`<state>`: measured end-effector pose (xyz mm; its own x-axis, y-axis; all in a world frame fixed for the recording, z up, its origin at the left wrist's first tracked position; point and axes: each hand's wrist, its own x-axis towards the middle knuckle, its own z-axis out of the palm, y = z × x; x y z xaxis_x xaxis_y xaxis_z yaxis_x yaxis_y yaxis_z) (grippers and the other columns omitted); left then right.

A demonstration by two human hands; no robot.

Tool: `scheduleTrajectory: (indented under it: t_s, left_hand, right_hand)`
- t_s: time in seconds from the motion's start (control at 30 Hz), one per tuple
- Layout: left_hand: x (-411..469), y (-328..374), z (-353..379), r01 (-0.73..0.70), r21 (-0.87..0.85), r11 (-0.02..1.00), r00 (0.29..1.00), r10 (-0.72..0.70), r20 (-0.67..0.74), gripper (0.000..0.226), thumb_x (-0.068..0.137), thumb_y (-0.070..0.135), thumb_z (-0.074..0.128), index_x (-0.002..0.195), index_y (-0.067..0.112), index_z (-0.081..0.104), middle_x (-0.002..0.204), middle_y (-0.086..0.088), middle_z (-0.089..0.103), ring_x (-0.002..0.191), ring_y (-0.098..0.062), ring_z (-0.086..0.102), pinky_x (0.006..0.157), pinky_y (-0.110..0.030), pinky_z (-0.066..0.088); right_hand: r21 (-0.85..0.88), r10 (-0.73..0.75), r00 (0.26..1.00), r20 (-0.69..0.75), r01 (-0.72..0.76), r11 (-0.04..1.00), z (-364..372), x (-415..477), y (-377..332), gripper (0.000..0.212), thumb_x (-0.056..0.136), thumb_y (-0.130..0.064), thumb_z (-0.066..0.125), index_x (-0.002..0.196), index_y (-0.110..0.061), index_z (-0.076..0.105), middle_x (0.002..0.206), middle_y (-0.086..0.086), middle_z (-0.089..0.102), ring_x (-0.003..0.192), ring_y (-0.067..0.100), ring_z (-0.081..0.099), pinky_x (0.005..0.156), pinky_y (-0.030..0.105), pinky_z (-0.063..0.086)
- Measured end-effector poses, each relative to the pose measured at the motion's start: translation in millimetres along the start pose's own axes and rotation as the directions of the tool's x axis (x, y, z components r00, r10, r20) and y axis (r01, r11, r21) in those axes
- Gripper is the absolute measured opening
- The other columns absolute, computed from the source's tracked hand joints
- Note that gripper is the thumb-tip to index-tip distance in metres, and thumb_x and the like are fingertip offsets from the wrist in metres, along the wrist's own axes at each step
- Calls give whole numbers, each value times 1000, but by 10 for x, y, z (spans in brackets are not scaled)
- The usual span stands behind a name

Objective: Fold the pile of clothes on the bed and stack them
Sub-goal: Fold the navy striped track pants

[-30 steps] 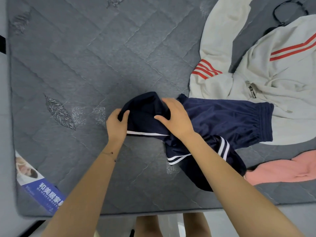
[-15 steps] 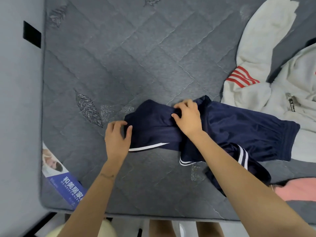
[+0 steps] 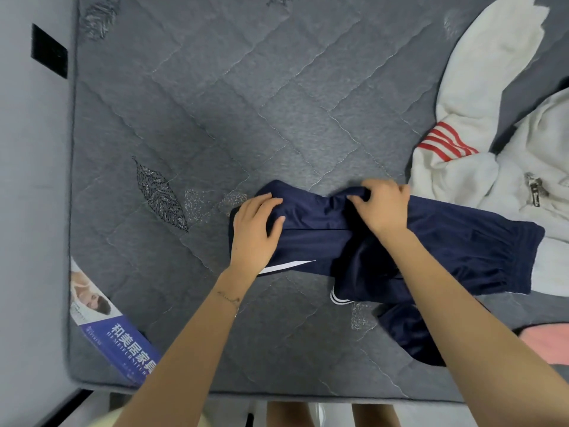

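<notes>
Navy satin shorts (image 3: 446, 241) sprawl at four o'clock on the grey quilted mattress (image 3: 246, 103). The left hand (image 3: 255, 232) rests spread on one leg end and the right hand (image 3: 381, 204) pinches the bunched upper edge. I'd pull it taut and smooth outward before folding. One leg hides under the right forearm, and the white red-striped jacket (image 3: 480, 103) at two o'clock is cropped.

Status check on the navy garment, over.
Left hand pressing flat on navy garment; right hand pinching its far edge. Garment rumpled, not folded. White jacket touching its waistband end.

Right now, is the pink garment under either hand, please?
No, left hand and right hand are on the navy shorts; the pink garment lies apart.
</notes>
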<state>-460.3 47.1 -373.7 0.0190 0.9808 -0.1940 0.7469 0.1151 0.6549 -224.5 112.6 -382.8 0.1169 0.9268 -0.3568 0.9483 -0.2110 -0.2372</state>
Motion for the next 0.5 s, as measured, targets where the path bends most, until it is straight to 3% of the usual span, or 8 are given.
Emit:
scheduleTrajectory:
  t_s: [0.1, 0.17, 0.23, 0.3, 0.37, 0.43, 0.5]
  left_hand:
    - [-40, 55, -44, -22, -48, 999, 1000, 22, -9, 24, 93, 13, 62, 116, 7, 66, 117, -7, 65, 112, -28, 57, 100, -43, 42]
    - [-48, 42, -33, 18, 69, 997, 998, -22, 56, 36, 93, 18, 62, 128, 10, 59, 134, -10, 56, 127, -31, 48, 108, -47, 34]
    - [-45, -34, -25, 164, 210, 964, 979, -186, 88, 53, 97, 27, 56, 146, 15, 40, 153, -11, 34, 142, -31, 27, 116, -47, 19]
    - [-23, -151, -54, 375, 160, 913, 917, -391, 79, 59, 98, 29, 52, 150, 10, 30, 153, -15, 33, 141, -34, 29, 115, -48, 22]
    - [11, -269, -98, 487, 30, 873, 868, -487, 95, 44, 96, 21, 57, 135, 3, 47, 134, -21, 51, 125, -38, 46, 103, -46, 37]
    - [11, -302, -154, 464, -45, 885, 884, -458, 99, 21, 92, 16, 63, 104, 0, 62, 104, -18, 64, 102, -34, 58, 85, -39, 44]
    - [-3, -266, -225, 405, -200, 892, 914, -394, 97, 15, 88, 16, 69, 83, 4, 61, 83, -9, 62, 85, -26, 57, 72, -31, 40]
  right_hand:
    - [-51, -182, 983, -27, 180, 982, -40, -47, -258, 19, 87, -36, 65, 85, -18, 69, 93, 3, 69, 100, 29, 55, 88, 36, 22]
    - [-8, -206, 978, 1, 206, 978, -39, -60, -377, 18, 89, -32, 65, 93, -16, 71, 99, 4, 69, 104, 28, 54, 89, 34, 23]
    - [65, -169, 985, 22, 167, 984, -40, -72, -422, 16, 90, -26, 63, 99, -14, 69, 104, 6, 68, 106, 30, 55, 93, 34, 26]
    - [91, -185, 982, 26, 182, 979, -11, -105, -431, 21, 89, -21, 64, 109, -14, 66, 110, 7, 67, 110, 29, 55, 100, 35, 26]
    - [107, -270, 962, 41, 264, 959, 47, -153, -459, 34, 87, -21, 66, 120, -11, 63, 118, 9, 64, 117, 29, 53, 111, 36, 24]
    - [161, -351, 932, 85, 335, 928, 109, -213, -525, 43, 89, -24, 67, 128, -9, 59, 130, 9, 59, 128, 29, 46, 117, 39, 19]
    - [269, -385, 912, 144, 338, 902, 158, -265, -623, 50, 93, -31, 62, 138, -11, 52, 142, 7, 51, 140, 27, 35, 119, 39, 14]
